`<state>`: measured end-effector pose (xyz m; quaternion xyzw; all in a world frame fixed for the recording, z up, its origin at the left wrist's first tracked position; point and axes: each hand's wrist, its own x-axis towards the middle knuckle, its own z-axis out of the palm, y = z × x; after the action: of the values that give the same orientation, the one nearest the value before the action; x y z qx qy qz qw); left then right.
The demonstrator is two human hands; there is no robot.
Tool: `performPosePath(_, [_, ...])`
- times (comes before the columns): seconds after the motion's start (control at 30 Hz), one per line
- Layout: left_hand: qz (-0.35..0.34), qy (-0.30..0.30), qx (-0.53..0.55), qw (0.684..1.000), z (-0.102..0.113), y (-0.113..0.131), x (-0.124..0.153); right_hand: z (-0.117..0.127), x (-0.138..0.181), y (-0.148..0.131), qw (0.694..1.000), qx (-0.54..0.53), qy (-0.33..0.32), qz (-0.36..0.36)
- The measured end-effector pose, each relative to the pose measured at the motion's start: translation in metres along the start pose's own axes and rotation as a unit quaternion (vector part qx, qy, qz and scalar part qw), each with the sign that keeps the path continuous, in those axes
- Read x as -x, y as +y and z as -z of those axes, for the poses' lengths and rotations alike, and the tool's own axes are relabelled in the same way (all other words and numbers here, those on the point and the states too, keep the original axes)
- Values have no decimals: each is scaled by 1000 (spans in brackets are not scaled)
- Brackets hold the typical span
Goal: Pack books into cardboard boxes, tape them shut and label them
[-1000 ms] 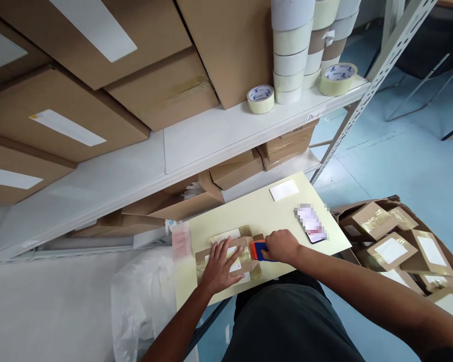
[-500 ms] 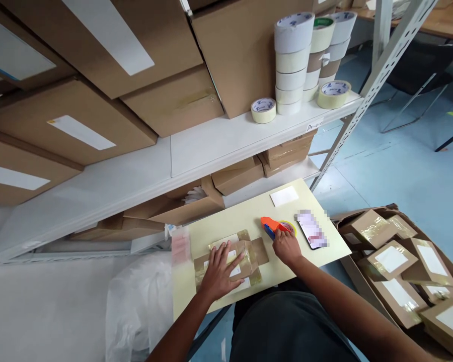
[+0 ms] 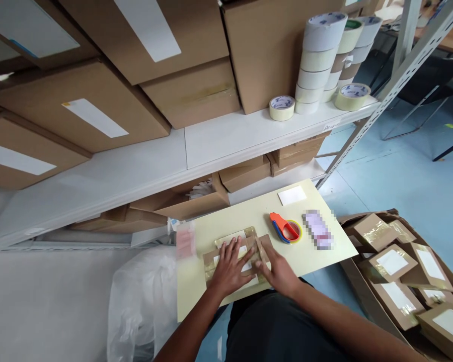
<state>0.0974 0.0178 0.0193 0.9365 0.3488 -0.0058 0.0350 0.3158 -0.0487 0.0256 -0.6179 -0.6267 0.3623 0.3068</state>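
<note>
My left hand (image 3: 232, 269) lies flat with fingers spread on a small cardboard box (image 3: 252, 255) with clear tape and a white label. Against the right end of that box is my right hand (image 3: 279, 274), its fingers stretched along the end. Other flat taped boxes lie beneath and beside it, partly hidden by my hands. An orange and blue tape dispenser (image 3: 281, 224) with a yellow-rimmed roll rests on the pale yellow board (image 3: 317, 261), just beyond my right hand and not touched. Right of it is a phone (image 3: 317, 229) with a blurred screen.
A white card (image 3: 292, 195) lies at the board's far edge. To the right stands a large carton (image 3: 357, 286) of taped, labelled boxes. Tape rolls (image 3: 317, 78) and big cardboard boxes (image 3: 196, 95) fill the shelf ahead. Clear plastic (image 3: 143, 301) hangs at left.
My right hand has let go of the tape dispenser, leaving it on the board, and moved left to the box's end. My left hand stays on the box. The view has shifted slightly.
</note>
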Motion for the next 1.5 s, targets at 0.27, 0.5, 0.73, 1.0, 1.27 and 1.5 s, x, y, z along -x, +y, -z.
performPosePath(0.27, [17,38,26,999,-3,4,0,-65,8,-11,976,-135,101,-137])
performPosePath(0.5, [90,128,224,962,12,-27,26,-61,-2,-8,973,-89,102,-186])
performPosePath(0.73, [424,-3,450,786,7,-63,99,-53,-4,-20,974,-32,109,-193])
performPosePath(1.0, [385,47,416,822,21,-50,93,-22,-20,-59,972,-63,168,-150])
performPosePath(1.27, [377,37,470,797,-39,-44,115,-42,11,-2,961,-129,110,-220])
performPosePath(1.5, [401,17,530,747,-37,-31,110,-46,16,28,958,-177,85,-211])
